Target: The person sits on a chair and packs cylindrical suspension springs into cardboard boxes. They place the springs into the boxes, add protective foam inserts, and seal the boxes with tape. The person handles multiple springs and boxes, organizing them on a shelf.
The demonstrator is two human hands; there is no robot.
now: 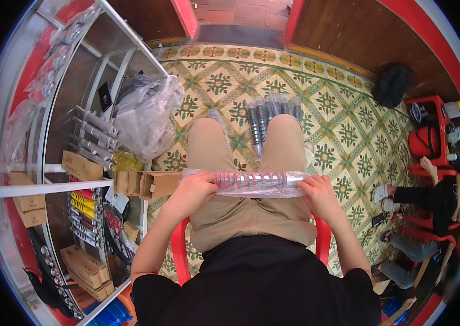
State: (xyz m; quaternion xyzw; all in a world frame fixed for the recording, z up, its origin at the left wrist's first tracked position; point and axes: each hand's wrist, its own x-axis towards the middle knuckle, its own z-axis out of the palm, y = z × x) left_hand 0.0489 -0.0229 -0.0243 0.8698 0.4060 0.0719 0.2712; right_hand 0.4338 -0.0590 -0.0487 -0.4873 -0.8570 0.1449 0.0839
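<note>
A shock absorber with a red coil spring and a silvery body lies crosswise over my thighs. Clear plastic film wraps it and hangs loosely along its near side. At its left end, my left hand grips the wrapped part with the fingers curled over it. My right hand holds the opposite end, by the smooth silver tube. The spring's middle shows between both hands, while its two ends are partly covered by film and fingers.
Several wrapped dark shock absorbers lie on the tiled floor beyond my knees. To the left, a metal-framed shelf holds cardboard boxes and coil springs. A plastic bag bulges beside it. People sit at the right.
</note>
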